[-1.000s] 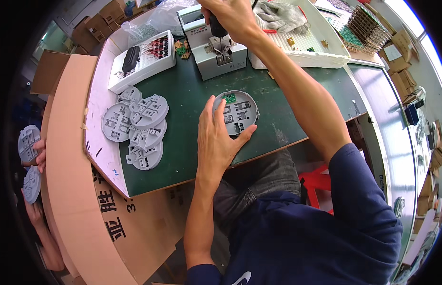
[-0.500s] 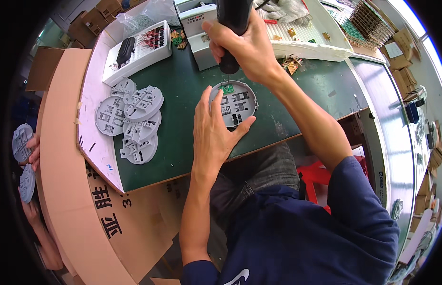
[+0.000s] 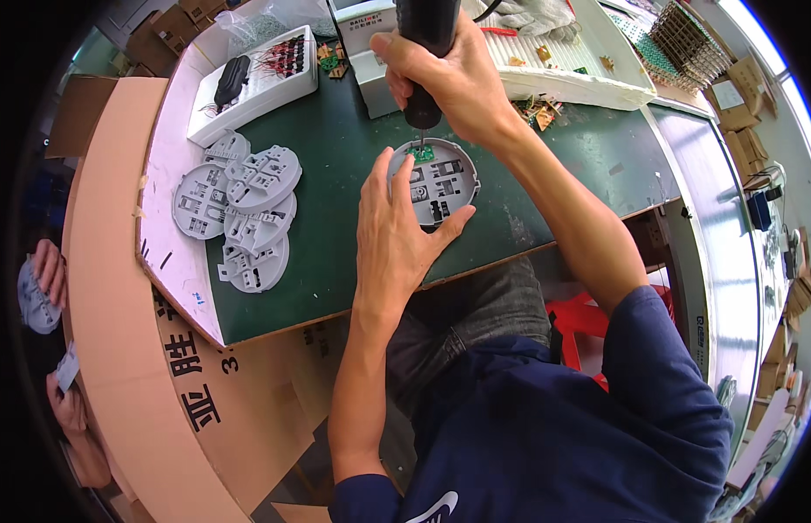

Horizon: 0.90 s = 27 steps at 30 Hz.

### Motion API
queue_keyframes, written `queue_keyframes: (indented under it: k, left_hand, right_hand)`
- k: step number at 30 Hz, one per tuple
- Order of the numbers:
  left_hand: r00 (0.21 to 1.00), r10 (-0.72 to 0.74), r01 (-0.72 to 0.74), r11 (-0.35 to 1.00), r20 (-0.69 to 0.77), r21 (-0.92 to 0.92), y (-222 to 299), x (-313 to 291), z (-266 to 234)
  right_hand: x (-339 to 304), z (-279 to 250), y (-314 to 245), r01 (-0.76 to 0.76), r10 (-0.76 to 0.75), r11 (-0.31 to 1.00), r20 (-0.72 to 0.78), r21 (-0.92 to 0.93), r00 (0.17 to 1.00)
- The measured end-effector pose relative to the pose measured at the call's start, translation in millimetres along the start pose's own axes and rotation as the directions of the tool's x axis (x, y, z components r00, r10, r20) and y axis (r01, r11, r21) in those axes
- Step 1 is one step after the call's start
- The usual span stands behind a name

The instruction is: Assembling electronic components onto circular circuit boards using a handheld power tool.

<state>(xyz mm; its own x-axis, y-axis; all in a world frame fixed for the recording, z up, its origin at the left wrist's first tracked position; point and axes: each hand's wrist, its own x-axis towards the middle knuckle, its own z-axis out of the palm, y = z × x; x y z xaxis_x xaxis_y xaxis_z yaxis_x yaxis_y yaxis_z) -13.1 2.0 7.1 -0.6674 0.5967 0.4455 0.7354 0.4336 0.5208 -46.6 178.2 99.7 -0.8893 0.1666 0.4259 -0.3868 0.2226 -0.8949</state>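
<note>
Right hand: closed around a driver, the right hand [image 3: 458,83] holds the black driver [image 3: 430,35] upright, its bit pointing down at a green board.
Left hand: thumb and fingers spread, the left hand [image 3: 390,209] grips a round gray housing [image 3: 460,164] across its rim.
Board: the green board [image 3: 423,154] sits inside the housing, at its far edge.
Workbench: the housing lies flat on the green table [image 3: 335,144], near its front edge.
At left: more gray housings [image 3: 264,179] overlap in a pile before a white tray [image 3: 259,112] of wires.
Behind: a gray machine [image 3: 362,61] stands beside a foam tray [image 3: 588,94] holding a glove [image 3: 545,17].
</note>
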Motion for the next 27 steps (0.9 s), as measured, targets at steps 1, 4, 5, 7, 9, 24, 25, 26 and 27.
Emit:
queue_keyframes:
  k: [1, 4, 5, 7, 9, 24, 25, 26, 27]
  left_hand:
    - [1.0, 0.0, 0.0, 1.0, -0.004, 0.008, -1, -1, 0]
    - [1.0, 0.003, -0.003, 1.0, -0.013, 0.014, -3, -2, 1]
    - [1.0, 0.006, -0.006, 1.0, -0.016, 0.014, -3, -2, 2]
    - [1.0, 0.005, -0.005, 1.0, -0.025, 0.012, -1, -1, 3]
    - [0.999, 0.002, -0.002, 1.0, -0.033, 0.012, 0, -1, 2]
    - [0.999, 0.001, -0.002, 1.0, -0.042, -0.026, 1, -2, 1]
    - [0.999, -0.001, 0.0, 1.0, -0.042, -0.027, 1, -2, 1]
    - [0.999, -0.003, 0.002, 1.0, -0.042, -0.028, 0, -2, 1]
    - [0.999, -0.002, 0.001, 1.0, -0.041, -0.029, 1, -2, 1]
  right_hand:
    - [-2, 1, -6, 0.021, -0.021, 0.997, -0.011, 0.073, 1.0]
    - [-5, 7, -20, 0.03, -0.028, 0.986, -0.012, 0.164, 1.0]
    - [-5, 8, -20, 0.016, -0.016, 0.983, -0.002, 0.184, 1.0]
    - [-4, 6, -19, 0.005, -0.007, 0.986, 0.013, 0.168, 1.0]
    - [-4, 5, -19, -0.007, 0.002, 0.988, 0.03, 0.155, 1.0]
    - [3, -1, -14, 0.009, -0.046, 0.973, 0.158, 0.23, 0.986]
    - [2, -1, -14, 0.006, -0.044, 0.973, 0.158, 0.232, 0.987]
    - [3, 0, -14, -0.013, -0.023, 0.975, 0.159, 0.224, 0.987]
    - [2, 1, -17, -0.03, -0.005, 0.977, 0.158, 0.213, 0.987]
